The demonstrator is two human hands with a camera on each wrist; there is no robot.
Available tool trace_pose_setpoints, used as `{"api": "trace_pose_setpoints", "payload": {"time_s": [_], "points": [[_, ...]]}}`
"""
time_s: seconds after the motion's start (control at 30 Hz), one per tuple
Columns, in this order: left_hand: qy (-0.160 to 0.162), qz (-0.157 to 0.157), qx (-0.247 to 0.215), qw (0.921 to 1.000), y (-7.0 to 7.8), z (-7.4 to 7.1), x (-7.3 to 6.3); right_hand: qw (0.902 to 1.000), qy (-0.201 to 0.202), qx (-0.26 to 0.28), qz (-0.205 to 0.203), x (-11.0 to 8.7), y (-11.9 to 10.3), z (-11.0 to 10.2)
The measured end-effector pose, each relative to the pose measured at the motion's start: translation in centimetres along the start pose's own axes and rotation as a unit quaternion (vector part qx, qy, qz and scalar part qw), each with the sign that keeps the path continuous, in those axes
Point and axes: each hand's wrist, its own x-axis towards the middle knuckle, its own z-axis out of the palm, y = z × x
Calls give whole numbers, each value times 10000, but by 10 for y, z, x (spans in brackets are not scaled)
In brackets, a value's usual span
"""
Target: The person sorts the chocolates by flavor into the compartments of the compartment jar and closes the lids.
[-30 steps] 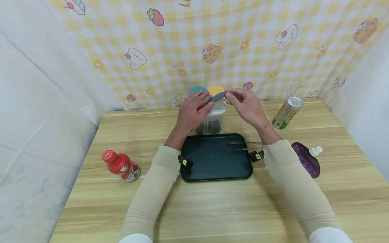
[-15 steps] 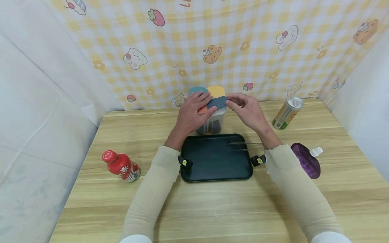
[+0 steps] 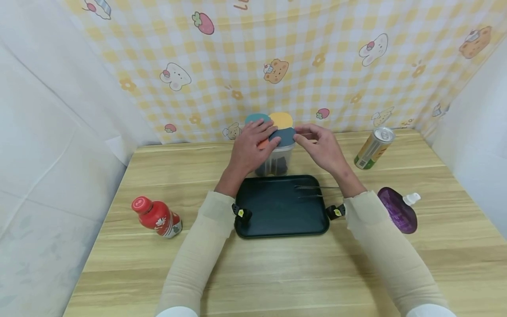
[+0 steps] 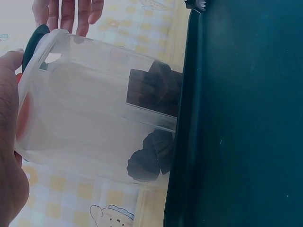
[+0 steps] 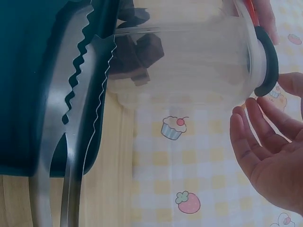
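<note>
A clear storage container (image 3: 282,155) with dark chunks (image 4: 147,163) in its bottom stands behind the green tray (image 3: 277,207). Its top has teal (image 3: 256,117), yellow (image 3: 282,119), orange and dark blue flip lids. My left hand (image 3: 253,143) lies across the top with fingers extended, covering most of the orange lid (image 4: 23,116). At the right edge of the dark blue lid (image 3: 283,136), my right hand (image 3: 322,145) pinches with thumb above and fingertips at the rim. The right wrist view shows this lid (image 5: 269,61) close over its opening.
Metal tongs (image 5: 71,104) lie over the tray's right side. A red bottle (image 3: 160,218) stands at left, a drink can (image 3: 374,147) at back right. A purple spouted pouch (image 3: 398,211) lies beside the right forearm. A checked cloth (image 3: 222,66) hangs behind the table.
The dark blue lid has swung down from a raised tilt to lie nearly flat over its opening, my right hand lowering with it. My left hand has stayed on the container's top.
</note>
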Motion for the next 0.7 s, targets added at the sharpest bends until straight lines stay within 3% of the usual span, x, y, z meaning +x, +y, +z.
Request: {"api": "trace_pose_setpoints", "payload": {"time_s": [0.23,0.5,0.7], "points": [[11,-37,-7,10000,1,0,0,9999,-19,58,-83,0,2,2],[-7,-10,51,10000,2,3,0,9999,15,17,121,-1,1,2],[27,94,134,9999,-1,3,1,9995,7,-325,-61,0,-3,1]]}}
